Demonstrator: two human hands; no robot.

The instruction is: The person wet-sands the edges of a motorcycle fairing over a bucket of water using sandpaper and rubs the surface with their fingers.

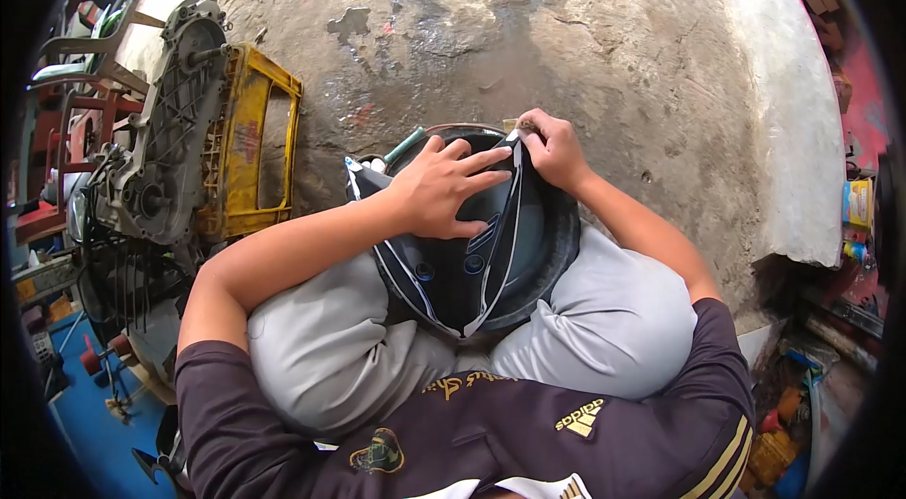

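A black V-shaped plastic panel with pale edging and two round holes lies across a dark round basin between my knees. My left hand rests over the panel, its fingers spread and the fingertips reaching the right-hand arm of the V. At the upper tip of that arm, my right hand is closed with thumb and fingers pinching the panel's end. The basin's inside is partly hidden by the panel and my left hand. Beside the basin's upper left rim, a small white item shows, too small to name.
A yellow plastic crate stands to the left, with a large metal engine casing against it. Plastic chairs are further left. Wet patches mark the concrete floor. A raised concrete ledge runs along the right.
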